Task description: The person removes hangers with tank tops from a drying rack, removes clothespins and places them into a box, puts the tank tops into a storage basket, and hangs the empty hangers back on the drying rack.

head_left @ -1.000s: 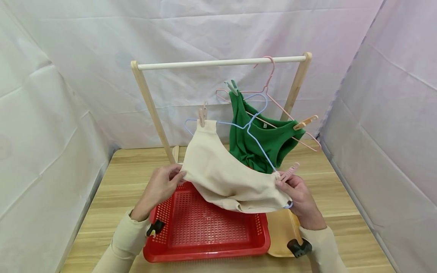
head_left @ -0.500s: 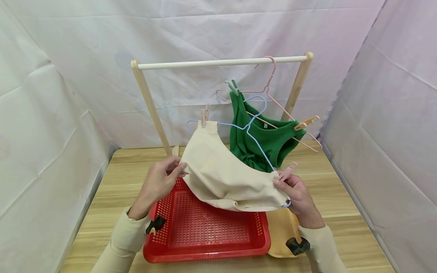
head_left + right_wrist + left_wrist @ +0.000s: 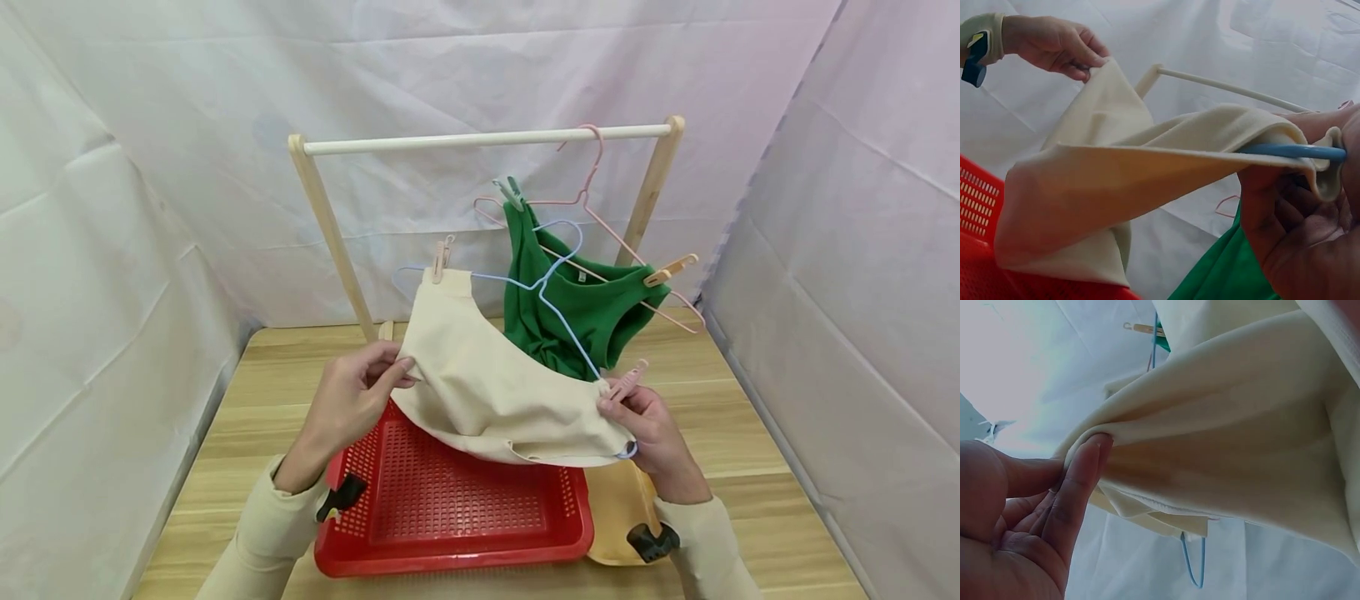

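A cream sleeveless top (image 3: 487,383) is stretched between my two hands above the red basket, on a light blue hanger (image 3: 566,323). Its far-left strap is clipped by a pale pink clothespin (image 3: 439,260). My left hand (image 3: 360,396) pinches the top's left edge between thumb and fingers; the left wrist view shows the fold of cloth in that pinch. My right hand (image 3: 654,429) grips the other shoulder together with the hanger's end, beside a second pink clothespin (image 3: 628,381). In the right wrist view the blue hanger tip (image 3: 1297,151) pokes out through the cloth.
Behind stands a wooden rack with a white rail (image 3: 480,139). A pink hanger (image 3: 592,167) on it carries a green top (image 3: 581,312), clipped by a green clothespin (image 3: 510,193) and an orange clothespin (image 3: 670,270). Below are a red basket (image 3: 457,560) and a yellowish tray (image 3: 618,508).
The blue hanger's hook and the left clothespin have dropped slightly, and the clothespin has shifted a little left. My left hand has risen a little with the cloth edge; the right hand barely moved.
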`<control>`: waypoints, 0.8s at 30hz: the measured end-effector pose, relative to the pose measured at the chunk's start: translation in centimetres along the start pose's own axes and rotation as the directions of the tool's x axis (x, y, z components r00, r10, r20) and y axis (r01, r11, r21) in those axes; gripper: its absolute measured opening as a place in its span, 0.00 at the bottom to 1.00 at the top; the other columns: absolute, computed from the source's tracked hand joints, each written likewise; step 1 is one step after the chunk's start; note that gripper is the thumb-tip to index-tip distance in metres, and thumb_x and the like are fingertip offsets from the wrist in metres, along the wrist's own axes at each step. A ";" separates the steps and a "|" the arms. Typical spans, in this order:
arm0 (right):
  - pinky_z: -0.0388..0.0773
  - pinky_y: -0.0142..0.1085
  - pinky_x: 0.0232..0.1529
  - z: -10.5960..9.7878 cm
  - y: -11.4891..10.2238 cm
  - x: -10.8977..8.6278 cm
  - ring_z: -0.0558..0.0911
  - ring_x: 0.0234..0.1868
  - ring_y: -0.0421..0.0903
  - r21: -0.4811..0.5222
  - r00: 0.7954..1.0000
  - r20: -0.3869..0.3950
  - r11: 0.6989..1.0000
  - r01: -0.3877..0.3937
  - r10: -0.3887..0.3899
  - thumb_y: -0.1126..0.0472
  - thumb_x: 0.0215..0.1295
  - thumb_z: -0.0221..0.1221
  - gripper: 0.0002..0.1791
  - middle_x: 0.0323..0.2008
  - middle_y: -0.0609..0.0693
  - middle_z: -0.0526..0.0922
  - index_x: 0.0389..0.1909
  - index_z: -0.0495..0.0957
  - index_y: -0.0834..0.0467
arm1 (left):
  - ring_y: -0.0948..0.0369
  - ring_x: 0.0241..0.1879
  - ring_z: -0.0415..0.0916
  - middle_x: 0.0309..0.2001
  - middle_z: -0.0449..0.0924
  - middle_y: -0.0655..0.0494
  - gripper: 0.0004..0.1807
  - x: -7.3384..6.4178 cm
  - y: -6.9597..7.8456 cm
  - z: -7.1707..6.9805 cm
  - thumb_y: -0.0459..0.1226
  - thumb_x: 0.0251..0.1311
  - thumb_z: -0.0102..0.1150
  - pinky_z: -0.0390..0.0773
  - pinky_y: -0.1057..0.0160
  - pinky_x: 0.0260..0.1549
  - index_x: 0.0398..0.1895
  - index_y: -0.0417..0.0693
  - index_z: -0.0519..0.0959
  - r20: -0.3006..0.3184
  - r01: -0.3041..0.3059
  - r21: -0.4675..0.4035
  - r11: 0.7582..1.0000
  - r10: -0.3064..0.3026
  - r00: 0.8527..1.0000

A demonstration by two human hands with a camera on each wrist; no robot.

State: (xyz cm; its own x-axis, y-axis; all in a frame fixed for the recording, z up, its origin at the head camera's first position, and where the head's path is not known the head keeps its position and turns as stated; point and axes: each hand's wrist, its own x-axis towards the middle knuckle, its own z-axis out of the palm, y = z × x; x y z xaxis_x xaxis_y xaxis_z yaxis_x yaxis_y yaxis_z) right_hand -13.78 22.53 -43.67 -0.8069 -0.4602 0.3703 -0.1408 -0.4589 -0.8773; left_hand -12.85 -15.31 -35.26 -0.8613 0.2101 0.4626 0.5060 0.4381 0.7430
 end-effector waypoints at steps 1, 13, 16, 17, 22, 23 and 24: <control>0.83 0.34 0.40 0.0 0.0 0.0 0.87 0.40 0.41 0.005 1.000 0.003 1.000 -0.003 0.003 0.75 0.74 0.43 0.19 0.42 0.47 0.85 0.51 0.80 0.57 | 0.63 0.28 0.85 0.31 0.86 0.52 0.05 -0.1 0.2 0.0 0.28 0.65 0.60 0.82 0.69 0.28 0.41 0.39 0.84 -0.003 -0.011 -0.001 1.000 0.011 1.000; 0.83 0.34 0.40 0.2 0.3 -0.4 0.87 0.41 0.41 -0.016 1.000 0.005 1.000 0.004 -0.004 0.75 0.74 0.43 0.20 0.43 0.47 0.85 0.54 0.80 0.57 | 0.62 0.28 0.85 0.31 0.87 0.51 0.08 -0.6 2.4 -0.3 0.22 0.61 0.61 0.83 0.67 0.28 0.41 0.38 0.83 -0.016 -0.129 -0.125 0.984 0.128 0.992; 0.83 0.34 0.41 0.1 0.3 -0.5 0.87 0.41 0.42 -0.010 1.000 0.013 1.000 0.002 -0.002 0.75 0.74 0.43 0.21 0.43 0.47 0.85 0.55 0.79 0.57 | 0.63 0.28 0.85 0.31 0.86 0.50 0.09 -0.7 2.8 -0.4 0.21 0.60 0.61 0.82 0.68 0.25 0.40 0.38 0.83 -0.005 -0.138 -0.160 0.977 0.139 0.990; 0.83 0.34 0.41 0.0 0.4 -0.6 0.87 0.41 0.42 -0.004 1.000 0.016 1.000 0.004 -0.003 0.75 0.74 0.43 0.21 0.43 0.48 0.85 0.56 0.79 0.57 | 0.64 0.29 0.85 0.31 0.86 0.49 0.09 -0.8 3.0 -0.5 0.21 0.60 0.61 0.82 0.68 0.24 0.40 0.39 0.83 -0.001 -0.142 -0.170 0.975 0.144 0.990; 0.83 0.34 0.39 0.1 0.3 -0.8 0.87 0.40 0.41 0.034 1.000 -0.001 0.999 -0.009 0.009 0.77 0.73 0.43 0.21 0.42 0.48 0.86 0.54 0.79 0.57 | 0.63 0.29 0.86 0.31 0.86 0.48 0.09 -1.1 3.8 -0.6 0.20 0.59 0.60 0.78 0.69 0.19 0.38 0.39 0.82 0.029 -0.146 -0.223 0.964 0.156 0.987; 0.83 0.34 0.39 0.1 0.3 -0.8 0.87 0.40 0.41 0.042 1.000 -0.002 0.999 -0.009 0.009 0.77 0.72 0.43 0.21 0.42 0.48 0.86 0.53 0.79 0.58 | 0.63 0.29 0.86 0.31 0.86 0.48 0.09 -1.2 4.0 -0.7 0.19 0.59 0.60 0.79 0.69 0.20 0.38 0.38 0.82 0.038 -0.141 -0.234 0.962 0.154 0.987; 0.83 0.34 0.39 0.2 0.3 -0.8 0.87 0.40 0.41 0.049 1.000 -0.004 0.999 -0.010 0.011 0.78 0.72 0.43 0.21 0.42 0.48 0.86 0.53 0.79 0.58 | 0.62 0.29 0.86 0.31 0.86 0.49 0.10 -1.3 4.3 -0.7 0.19 0.59 0.60 0.79 0.68 0.21 0.39 0.38 0.82 0.048 -0.133 -0.240 0.961 0.149 0.988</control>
State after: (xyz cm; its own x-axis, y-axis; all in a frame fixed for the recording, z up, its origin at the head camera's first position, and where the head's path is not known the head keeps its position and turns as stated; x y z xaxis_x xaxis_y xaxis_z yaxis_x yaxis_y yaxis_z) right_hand -13.07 22.66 -44.17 -0.8104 -0.4623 0.3598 -0.1043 -0.4905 -0.8652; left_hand -9.56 -14.34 -32.31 -0.7776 0.3143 0.5445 0.6125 0.1832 0.7689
